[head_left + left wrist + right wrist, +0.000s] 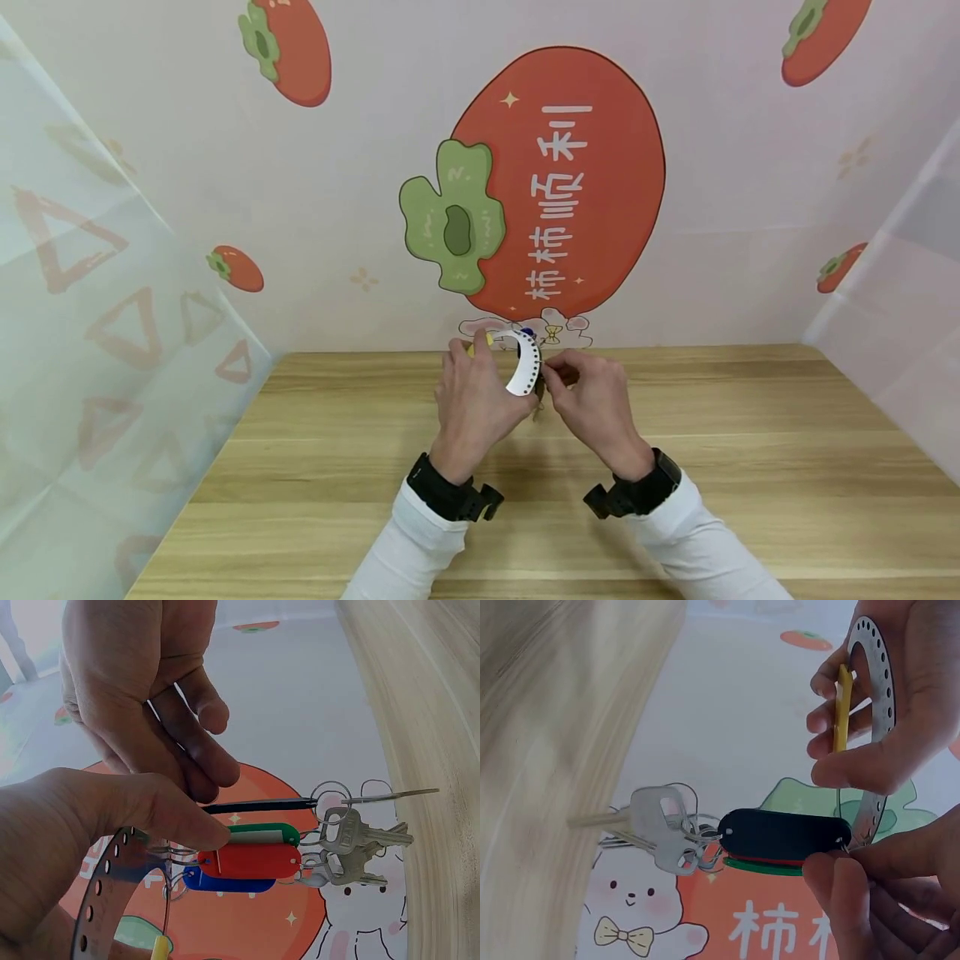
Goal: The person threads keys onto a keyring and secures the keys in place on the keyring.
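Observation:
My left hand (pixel 476 404) grips a curved white-grey plate (pixel 529 371) with a row of holes along its edge. A yellow tag (pixel 841 712) is beside its fingers. My right hand (pixel 596 408) pinches the ring end of a black key tag (pixel 784 836) beside the plate; its fingertips partly hide the ring. In the left wrist view, a green tag (pixel 289 831), a red tag (pixel 251 860) and a blue tag (pixel 240 886) hang together near the left thumb. Metal keys (pixel 367 836) dangle from their far ends on small rings.
Both hands work above the far edge of a wooden table (pixel 315 467). Behind it stands a pale backdrop (pixel 720 183) printed with persimmons and a bunny. Pale sheets (pixel 97 400) flank the table. Each wrist wears a black camera strap (pixel 442 492).

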A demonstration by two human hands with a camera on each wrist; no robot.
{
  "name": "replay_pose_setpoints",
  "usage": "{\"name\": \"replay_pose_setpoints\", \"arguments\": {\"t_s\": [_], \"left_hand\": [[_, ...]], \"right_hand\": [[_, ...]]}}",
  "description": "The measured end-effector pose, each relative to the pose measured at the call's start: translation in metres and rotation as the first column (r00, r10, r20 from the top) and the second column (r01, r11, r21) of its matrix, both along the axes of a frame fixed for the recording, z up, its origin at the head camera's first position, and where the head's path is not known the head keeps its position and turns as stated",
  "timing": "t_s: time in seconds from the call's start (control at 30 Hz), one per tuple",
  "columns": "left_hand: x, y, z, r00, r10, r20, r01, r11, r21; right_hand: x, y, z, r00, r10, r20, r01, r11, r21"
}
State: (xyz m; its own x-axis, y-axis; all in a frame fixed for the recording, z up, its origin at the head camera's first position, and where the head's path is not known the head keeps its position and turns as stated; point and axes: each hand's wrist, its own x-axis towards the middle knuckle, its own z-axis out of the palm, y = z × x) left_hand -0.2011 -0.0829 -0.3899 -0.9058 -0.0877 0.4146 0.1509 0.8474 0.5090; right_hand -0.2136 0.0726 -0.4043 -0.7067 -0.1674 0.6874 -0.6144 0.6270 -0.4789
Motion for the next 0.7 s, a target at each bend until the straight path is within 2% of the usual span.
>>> {"name": "replay_pose_setpoints", "arguments": {"t_s": [0.27, 0.5, 0.7], "left_hand": [[0.0005, -0.0018, 0.0002, 0.999, -0.045, -0.01, 0.045, 0.999, -0.022], [0.0006, -0.0014, 0.0009, 0.998, -0.056, 0.015, 0.057, 0.998, -0.033], [0.0005, -0.0011, -0.0012, 0.999, -0.05, -0.013, 0.05, 0.999, -0.01]], "right_hand": [[-0.0037, 0.0046, -0.0019, 0.991, 0.032, -0.132, -0.021, 0.996, 0.084], [-0.0047, 0.0089, -0.0013, 0.98, 0.06, -0.192, -0.027, 0.986, 0.167], [-0.0046, 0.0093, -0.0007, 0.975, 0.061, -0.215, -0.016, 0.979, 0.206]]}}
